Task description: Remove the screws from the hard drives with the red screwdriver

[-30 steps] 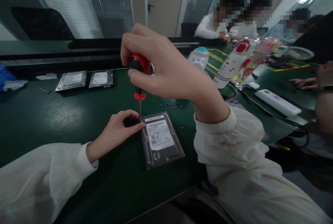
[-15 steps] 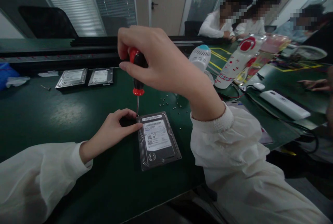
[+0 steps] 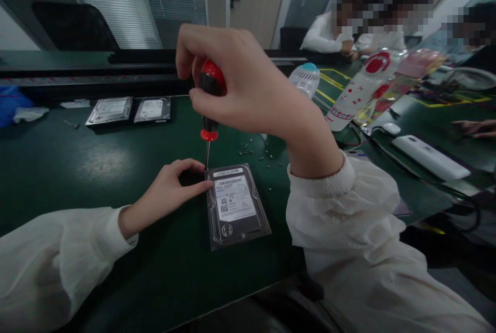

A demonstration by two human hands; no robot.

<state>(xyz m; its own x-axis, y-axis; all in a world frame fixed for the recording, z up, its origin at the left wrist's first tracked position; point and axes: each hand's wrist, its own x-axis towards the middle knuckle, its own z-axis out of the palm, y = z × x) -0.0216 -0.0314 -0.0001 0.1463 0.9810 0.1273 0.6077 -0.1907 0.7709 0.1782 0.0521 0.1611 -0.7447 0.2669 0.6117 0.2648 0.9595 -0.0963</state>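
A hard drive (image 3: pixel 232 230) with a white label lies flat on the green table, its label up. My right hand (image 3: pixel 244 80) is closed round the red and black handle of a screwdriver (image 3: pixel 210 124), which stands nearly upright. Its shaft comes down at the drive's far left corner; the tip and any screw there are too small to make out. At that same corner my left hand (image 3: pixel 166 188) grips the drive, thumb on the top face and fingers bent by the screwdriver tip.
Several small screws (image 3: pixel 261 157) lie scattered beyond the drive. Two more hard drives (image 3: pixel 110 110) rest at the back left. To the right stand a small white fan (image 3: pixel 305 80), bottles (image 3: pixel 351 95) and a white power bank-like box (image 3: pixel 430 156) with cables. Other people sit across the table.
My right hand has turned slightly on the screwdriver, whose handle leans a little more to the right. The left hand and drive keep their places; the whole view has shifted a little.
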